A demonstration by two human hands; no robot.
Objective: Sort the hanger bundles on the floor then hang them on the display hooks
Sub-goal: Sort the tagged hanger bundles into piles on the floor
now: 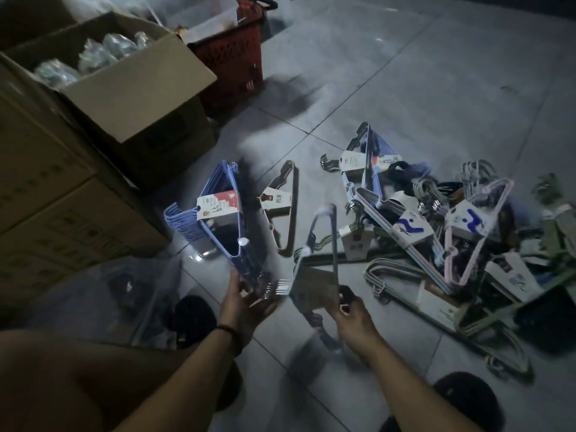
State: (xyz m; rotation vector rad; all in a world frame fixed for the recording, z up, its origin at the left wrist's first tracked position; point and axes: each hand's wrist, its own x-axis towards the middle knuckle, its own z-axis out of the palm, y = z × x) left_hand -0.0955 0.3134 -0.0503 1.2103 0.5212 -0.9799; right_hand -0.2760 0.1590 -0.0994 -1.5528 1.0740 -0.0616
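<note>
A blurred grey-blue hanger bundle [321, 263] is held above the tiled floor between my hands. My right hand [350, 313] grips its lower edge with curled fingers. My left hand [249, 302] lies palm up with straight fingers under the bundle's metal hooks. A blue hanger bundle [218, 216] with a red and white label stands on the floor just ahead of my left hand. A brown bundle [282, 207] lies beside it. A tangled heap of several hanger bundles [442, 232] covers the floor to the right.
Stacked cardboard boxes [62, 188] stand at the left, one open box [124, 85] holding wrapped goods. A red basket [237, 57] sits behind them. A clear plastic bag [103, 294] lies by my left knee. Dark shoes show at the bottom.
</note>
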